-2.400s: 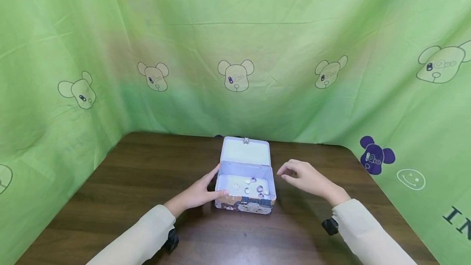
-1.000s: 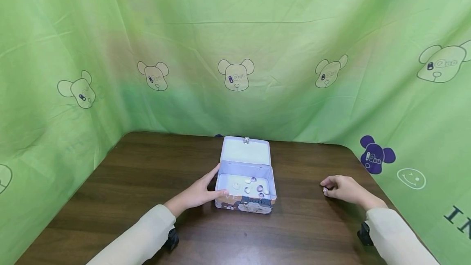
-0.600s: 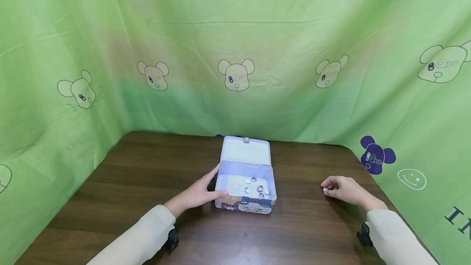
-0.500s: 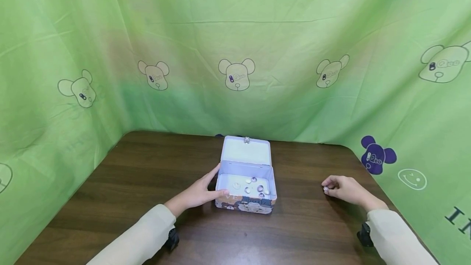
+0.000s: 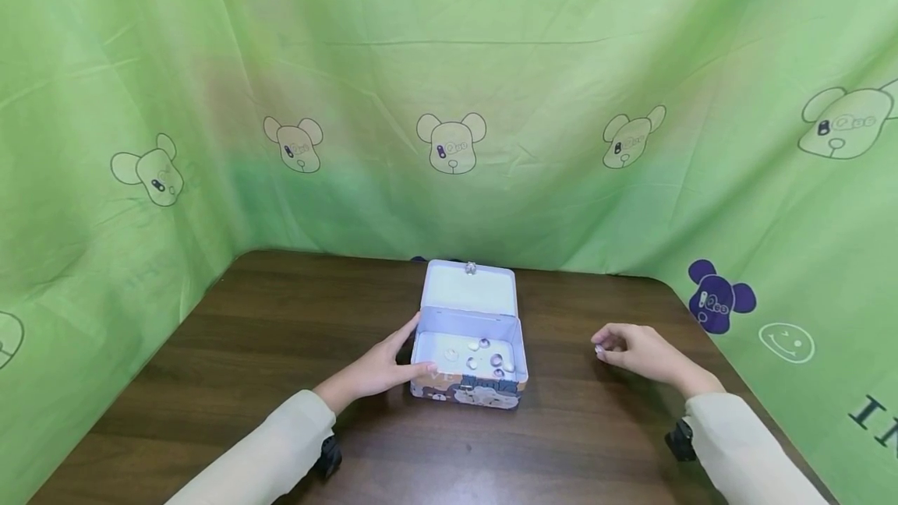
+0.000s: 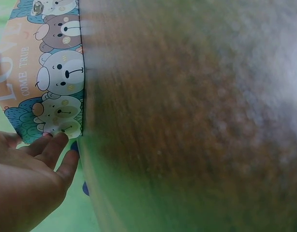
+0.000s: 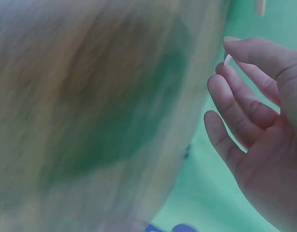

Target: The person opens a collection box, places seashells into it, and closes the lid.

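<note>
A tin box (image 5: 464,392) with printed bears stands on the table, its lid (image 5: 470,288) raised and leaning back. Several small, rounded clear and purplish gems (image 5: 496,360) lie on its floor. My left hand (image 5: 375,369) grips the box's left front corner, with the thumb over the front rim and the fingers along the left side. In the left wrist view, fingertips rest against the printed wall. To the right of the box, my right hand (image 5: 645,353) pinches a small pale gem (image 7: 228,59) between thumb and index finger, the other fingers loosely bent.
The dark wooden table (image 5: 295,310) reaches back to a green curtain (image 5: 351,201) with bear drawings, which hangs behind and along both sides. A metal clasp (image 5: 471,267) sits on the lid's top edge.
My right hand moved from beside the box out to the right, took a small gem there, and has now come slightly back left with it. My left hand and the box stay put.
</note>
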Demonstrator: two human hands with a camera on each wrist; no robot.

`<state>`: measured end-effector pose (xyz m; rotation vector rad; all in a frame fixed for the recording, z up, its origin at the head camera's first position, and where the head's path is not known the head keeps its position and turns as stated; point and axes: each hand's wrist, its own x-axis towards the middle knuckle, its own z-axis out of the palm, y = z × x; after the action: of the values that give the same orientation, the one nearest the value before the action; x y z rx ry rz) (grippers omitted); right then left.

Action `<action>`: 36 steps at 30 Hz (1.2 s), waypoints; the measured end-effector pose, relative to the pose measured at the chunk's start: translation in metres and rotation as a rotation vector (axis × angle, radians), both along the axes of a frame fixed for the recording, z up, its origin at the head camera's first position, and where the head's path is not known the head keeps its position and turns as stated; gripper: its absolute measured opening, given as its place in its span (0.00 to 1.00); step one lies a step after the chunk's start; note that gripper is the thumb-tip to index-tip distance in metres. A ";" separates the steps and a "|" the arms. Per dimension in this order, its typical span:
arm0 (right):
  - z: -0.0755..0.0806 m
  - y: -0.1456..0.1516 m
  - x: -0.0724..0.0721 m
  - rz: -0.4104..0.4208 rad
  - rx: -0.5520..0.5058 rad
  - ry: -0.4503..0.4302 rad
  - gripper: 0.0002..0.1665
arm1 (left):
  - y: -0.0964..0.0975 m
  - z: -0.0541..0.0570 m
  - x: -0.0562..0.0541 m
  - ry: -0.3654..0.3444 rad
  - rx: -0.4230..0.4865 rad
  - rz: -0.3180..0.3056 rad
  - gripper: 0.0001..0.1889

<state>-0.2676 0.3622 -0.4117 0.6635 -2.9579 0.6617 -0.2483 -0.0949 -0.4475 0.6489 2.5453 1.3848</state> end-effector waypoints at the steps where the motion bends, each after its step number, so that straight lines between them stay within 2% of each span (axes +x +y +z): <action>1: 0.003 -0.004 0.000 0.010 -0.008 0.001 0.10 | 0.000 0.000 0.000 0.001 0.001 0.000 0.52; 13: 0.025 -0.050 0.001 0.152 -0.084 0.085 0.10 | 0.000 0.001 0.001 0.011 0.002 -0.007 0.52; 21: 0.034 -0.081 0.003 0.212 -0.105 0.099 0.10 | 0.000 0.000 0.000 0.006 -0.003 -0.005 0.52; 29: 0.041 -0.109 0.002 0.273 -0.116 0.085 0.11 | 0.001 -0.001 0.000 0.011 -0.005 -0.006 0.52; 36: 0.040 -0.130 -0.002 0.336 -0.098 0.094 0.10 | 0.001 -0.001 0.000 0.009 0.016 -0.011 0.51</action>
<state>-0.2699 0.2318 -0.3716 1.1607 -2.7316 0.7653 -0.2481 -0.0940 -0.4482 0.6720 2.5361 1.4033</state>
